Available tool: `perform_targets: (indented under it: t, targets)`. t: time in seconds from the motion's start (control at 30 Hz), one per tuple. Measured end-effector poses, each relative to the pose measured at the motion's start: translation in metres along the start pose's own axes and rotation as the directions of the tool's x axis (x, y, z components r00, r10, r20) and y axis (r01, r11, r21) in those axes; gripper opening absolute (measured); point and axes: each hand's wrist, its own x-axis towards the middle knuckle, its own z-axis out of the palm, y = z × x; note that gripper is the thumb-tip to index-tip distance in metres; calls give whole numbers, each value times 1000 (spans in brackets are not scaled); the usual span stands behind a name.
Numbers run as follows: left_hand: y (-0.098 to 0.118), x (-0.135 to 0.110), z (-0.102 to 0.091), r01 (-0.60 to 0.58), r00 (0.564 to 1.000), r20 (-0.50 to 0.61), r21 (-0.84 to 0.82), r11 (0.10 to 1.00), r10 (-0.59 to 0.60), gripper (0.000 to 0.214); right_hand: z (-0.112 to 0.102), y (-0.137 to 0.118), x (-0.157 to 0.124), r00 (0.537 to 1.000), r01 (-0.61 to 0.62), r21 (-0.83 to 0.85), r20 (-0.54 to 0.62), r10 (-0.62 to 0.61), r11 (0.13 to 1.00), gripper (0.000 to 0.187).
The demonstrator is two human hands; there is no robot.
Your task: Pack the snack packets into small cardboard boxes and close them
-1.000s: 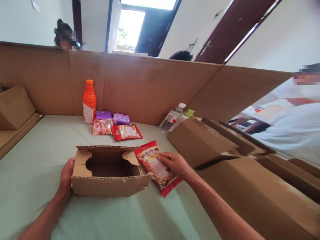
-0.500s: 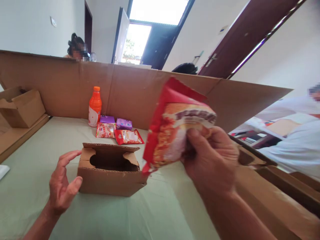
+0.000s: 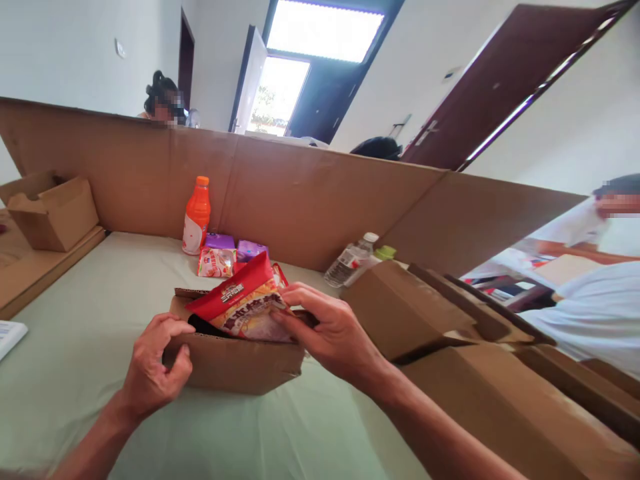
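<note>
A small open cardboard box [image 3: 240, 365] stands in front of me. My left hand [image 3: 156, 367] grips its left end, fingers over the top edge and thumb against the front wall. Between the thumb and fingers of my right hand [image 3: 330, 327] is a red snack bag [image 3: 239, 297], tilted, its lower part inside the box opening. The bag hides most of the box's interior. Just behind the box lie a pink-and-white snack packet [image 3: 217, 263] and two purple packs [image 3: 253, 251], one of them partly covered. An orange drink bottle [image 3: 197, 217] stands upright beside them.
Several cardboard boxes [image 3: 405, 303] crowd the right side, with a clear plastic bottle [image 3: 351, 260] leaning behind them. Another open box [image 3: 63, 213] sits at the far left. A cardboard partition [image 3: 300, 193] closes off the back. One person [image 3: 585, 313] is at the right, another beyond the partition.
My right hand has brought the red snack bag left and down into the box opening. My left hand has closed on the box's left end.
</note>
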Motion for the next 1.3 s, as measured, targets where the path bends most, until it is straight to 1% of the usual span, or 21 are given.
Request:
perform_targets:
  t: [0.07, 0.13, 0.23, 0.3, 0.33, 0.47, 0.53, 0.67, 0.8, 0.87, 0.93, 0.97, 1.0, 1.07, 1.1, 1.13, 1.17, 1.2, 1.3]
  targets:
    - [1, 2, 1, -13, 1000, -12, -2, 1000, 13, 24, -8, -1, 2, 995, 29, -103, 97, -19, 994, 18]
    - [1, 3, 2, -42, 999, -20, -1, 999, 42, 24, -14, -3, 8, 974, 85, -204, 223, -38, 975, 22]
    - [0, 2, 2, -85, 996, -36, -20, 996, 84, 28, -15, -5, 21, 906, 194, -289, 420, -58, 938, 22]
    - [-1, 0, 3, -112, 992, -54, -37, 993, 110, 30, -11, -6, 29, 863, 238, -338, 503, -39, 910, 21]
    - [-2, -1, 4, -124, 991, -65, -49, 991, 121, 30, -8, -7, 32, 851, 252, -367, 525, -24, 895, 20]
    - [-3, -2, 8, -168, 981, -117, -96, 981, 157, 33, 7, -15, 38, 831, 288, -462, 556, 21, 839, 17]
    - [-3, -3, 11, -183, 976, -139, -105, 978, 168, 34, 14, -18, 39, 813, 299, -488, 580, 49, 820, 16]
    - [-6, -8, 17, -188, 971, -173, -113, 976, 167, 40, 24, -22, 44, 737, 297, -514, 660, 150, 805, 16]
    - [-12, -20, 21, -124, 975, -195, -94, 988, 104, 47, 32, -20, 52, 658, 287, -534, 713, 241, 796, 17]
    - [-15, -26, 23, -88, 979, -191, -77, 993, 71, 50, 38, -18, 56, 639, 299, -541, 725, 256, 786, 17]
    - [-15, -29, 24, -77, 981, -183, -85, 993, 60, 50, 46, -18, 57, 620, 341, -526, 749, 234, 779, 17]
    - [-15, -29, 24, -83, 983, -173, -105, 991, 64, 51, 51, -18, 57, 600, 374, -504, 772, 211, 779, 17]
    - [-14, -29, 25, -101, 983, -163, -135, 986, 78, 52, 57, -18, 57, 569, 409, -476, 800, 190, 779, 17]
    - [-11, -27, 26, -149, 982, -146, -203, 968, 121, 52, 69, -19, 55, 489, 475, -416, 857, 160, 776, 16]
    - [-10, -27, 27, -170, 980, -140, -229, 958, 140, 52, 74, -19, 54, 459, 499, -390, 877, 146, 774, 16]
    - [-9, -26, 27, -183, 979, -139, -243, 953, 152, 51, 78, -19, 53, 438, 516, -366, 890, 128, 774, 16]
    - [-9, -27, 27, -185, 978, -139, -245, 952, 155, 50, 80, -18, 53, 433, 526, -348, 895, 108, 776, 17]
    - [-8, -27, 27, -180, 979, -137, -238, 954, 150, 49, 82, -17, 52, 440, 527, -338, 894, 90, 780, 17]
    - [-9, -29, 26, -162, 983, -128, -232, 959, 135, 48, 81, -12, 50, 483, 492, -335, 873, 68, 804, 18]
